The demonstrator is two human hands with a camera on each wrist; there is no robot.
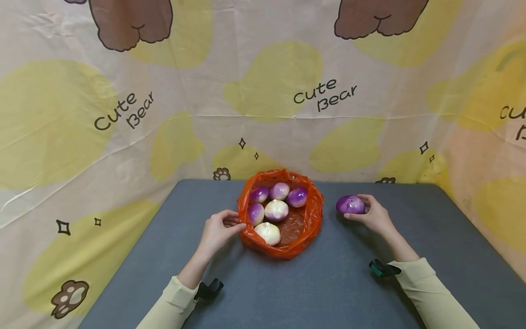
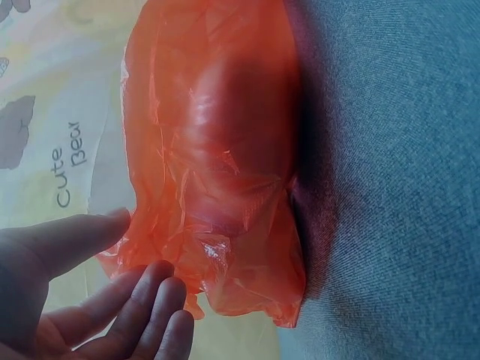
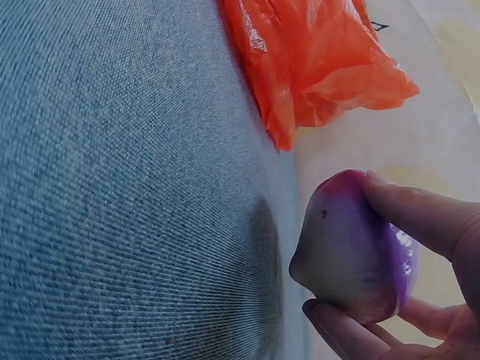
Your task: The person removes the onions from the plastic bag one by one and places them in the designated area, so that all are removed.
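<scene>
An orange plastic bag (image 1: 311, 224) stands with its mouth spread wide. Inside it lie several purple-and-white onions, among them a pale onion (image 1: 268, 233) near the front and a purple onion (image 1: 297, 197) at the back right. At the bag's left side, my left hand (image 1: 219, 230) pinches the rim between thumb and fingers. To the right of the bag, my right hand (image 1: 375, 214) grips another purple onion (image 1: 350, 204). The right wrist view shows this onion (image 3: 345, 247) between thumb and fingers, lifted over the table, its pale pointed end facing away from the palm.
A grey table (image 1: 328, 292) carries the bag near its far edge. Behind it hangs a curtain (image 1: 263, 91) with bear prints and yellow patches. Each wrist has a dark strap, the left strap (image 1: 209, 289) and the right strap (image 1: 384, 268).
</scene>
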